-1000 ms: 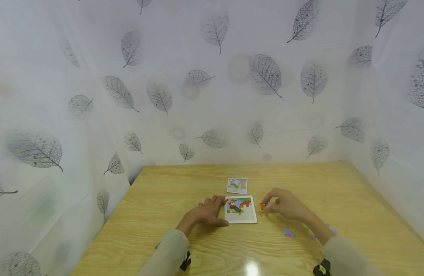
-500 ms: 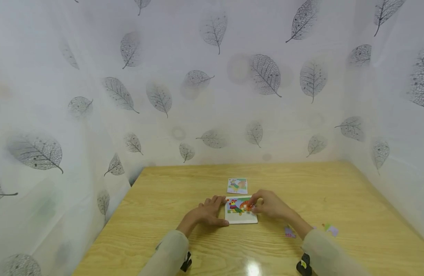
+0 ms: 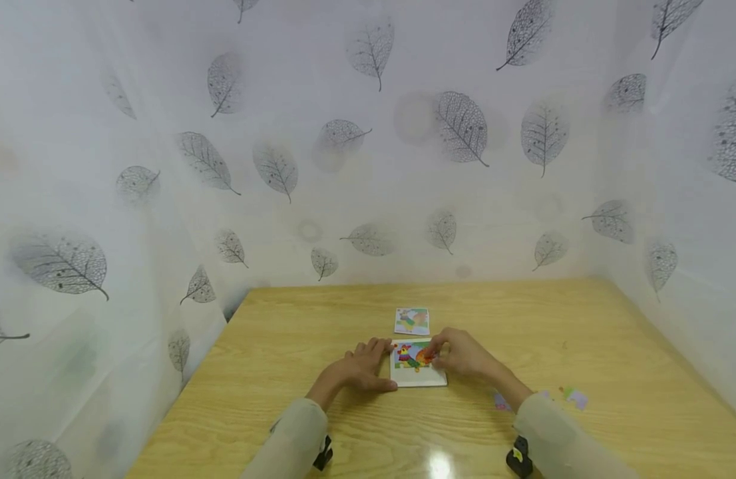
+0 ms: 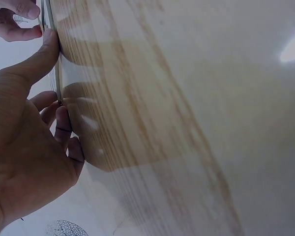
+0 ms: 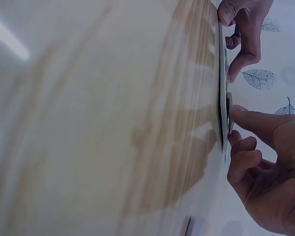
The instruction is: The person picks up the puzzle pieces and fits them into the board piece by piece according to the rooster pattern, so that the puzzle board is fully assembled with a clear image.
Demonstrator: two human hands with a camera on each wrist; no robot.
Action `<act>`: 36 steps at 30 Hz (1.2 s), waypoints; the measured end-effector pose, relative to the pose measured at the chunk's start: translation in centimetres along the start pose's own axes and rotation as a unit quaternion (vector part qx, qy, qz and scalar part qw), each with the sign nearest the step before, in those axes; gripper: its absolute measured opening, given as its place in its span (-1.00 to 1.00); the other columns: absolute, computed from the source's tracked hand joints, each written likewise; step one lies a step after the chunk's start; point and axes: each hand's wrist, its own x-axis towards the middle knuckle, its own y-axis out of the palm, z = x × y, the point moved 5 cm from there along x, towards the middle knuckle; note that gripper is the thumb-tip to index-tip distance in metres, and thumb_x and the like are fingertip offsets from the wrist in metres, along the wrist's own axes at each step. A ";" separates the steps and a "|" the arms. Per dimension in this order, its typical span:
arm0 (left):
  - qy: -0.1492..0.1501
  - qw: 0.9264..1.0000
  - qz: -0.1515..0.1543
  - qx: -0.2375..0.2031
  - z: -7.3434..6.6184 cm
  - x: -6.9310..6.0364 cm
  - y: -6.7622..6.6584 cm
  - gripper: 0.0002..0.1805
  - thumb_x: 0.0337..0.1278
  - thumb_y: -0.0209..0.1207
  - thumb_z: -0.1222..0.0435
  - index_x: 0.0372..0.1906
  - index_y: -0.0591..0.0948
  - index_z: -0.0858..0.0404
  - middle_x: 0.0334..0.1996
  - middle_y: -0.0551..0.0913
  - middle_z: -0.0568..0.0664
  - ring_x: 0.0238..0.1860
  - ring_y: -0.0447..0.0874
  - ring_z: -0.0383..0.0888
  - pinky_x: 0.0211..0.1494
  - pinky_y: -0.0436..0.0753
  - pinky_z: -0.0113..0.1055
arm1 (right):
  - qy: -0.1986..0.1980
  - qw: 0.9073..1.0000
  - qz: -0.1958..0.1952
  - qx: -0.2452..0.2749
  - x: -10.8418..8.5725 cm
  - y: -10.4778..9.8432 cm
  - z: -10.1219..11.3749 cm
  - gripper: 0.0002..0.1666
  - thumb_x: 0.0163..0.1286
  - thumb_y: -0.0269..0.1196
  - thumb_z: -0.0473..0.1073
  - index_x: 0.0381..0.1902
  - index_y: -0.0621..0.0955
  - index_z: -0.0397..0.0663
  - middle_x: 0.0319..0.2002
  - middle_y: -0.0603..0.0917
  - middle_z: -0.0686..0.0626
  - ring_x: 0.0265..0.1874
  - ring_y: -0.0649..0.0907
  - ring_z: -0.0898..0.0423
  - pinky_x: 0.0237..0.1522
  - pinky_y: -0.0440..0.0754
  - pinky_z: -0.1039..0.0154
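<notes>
A white-framed puzzle tray [image 3: 418, 383] lies on the table, its upper part filled with a colourful bird picture and its lower part bare. My left hand [image 3: 363, 367] rests at the tray's left side, thumb at the lower left corner and fingers along the edge. At the tray's right side my right hand [image 3: 466, 355] pinches an orange puzzle piece [image 3: 430, 354] over the picture. The right wrist view shows the piece [image 5: 229, 113] on edge against the tray, thumb and fingers of the right hand [image 5: 270, 167] on it. Whether it lies flush, I cannot tell.
Behind the tray lies a small picture card [image 3: 412, 321] with a similar bird. Loose puzzle pieces [image 3: 576, 398] lie to the right, some partly hidden by the right forearm. A leaf-patterned white curtain [image 3: 368, 166] surrounds the wooden table [image 3: 320, 313].
My right hand has moved left with the orange piece, from beside the tray onto its right part. The left hand has stayed at the tray's left edge.
</notes>
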 end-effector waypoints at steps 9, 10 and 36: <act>0.003 1.000 0.009 0.013 -0.9 -0.7 -0.6 -0.04 0.28 0.30 -0.16 0.58 0.14 0.16 0.54 0.17 0.16 0.45 0.22 0.25 0.42 0.24 0.35 | 0.023 1.000 -0.007 0.009 0.0 0.2 -0.3 -0.78 0.24 0.43 -0.42 -0.17 0.75 -0.10 -0.09 0.66 -0.02 0.05 0.62 -0.14 0.24 0.47 -0.33; 0.004 1.000 0.011 0.014 -1.1 -0.8 -0.8 -0.04 0.28 0.30 -0.16 0.57 0.15 0.16 0.54 0.17 0.17 0.44 0.23 0.25 0.41 0.25 0.34 | 0.029 0.999 -0.007 0.013 0.0 0.2 -0.4 -0.78 0.25 0.42 -0.43 -0.17 0.75 -0.09 -0.09 0.65 -0.02 0.06 0.61 -0.15 0.27 0.45 -0.34; 0.004 1.000 0.012 0.005 -1.7 -1.5 -1.3 -0.02 0.26 0.33 -0.12 0.58 0.13 0.22 0.53 0.20 0.16 0.47 0.21 0.25 0.44 0.20 0.37 | 0.010 0.997 0.054 0.055 -3.8 -2.9 -1.1 -0.66 0.37 0.40 -0.24 0.05 0.68 -0.25 0.02 0.68 -0.20 -0.18 0.62 0.06 -0.23 0.59 0.27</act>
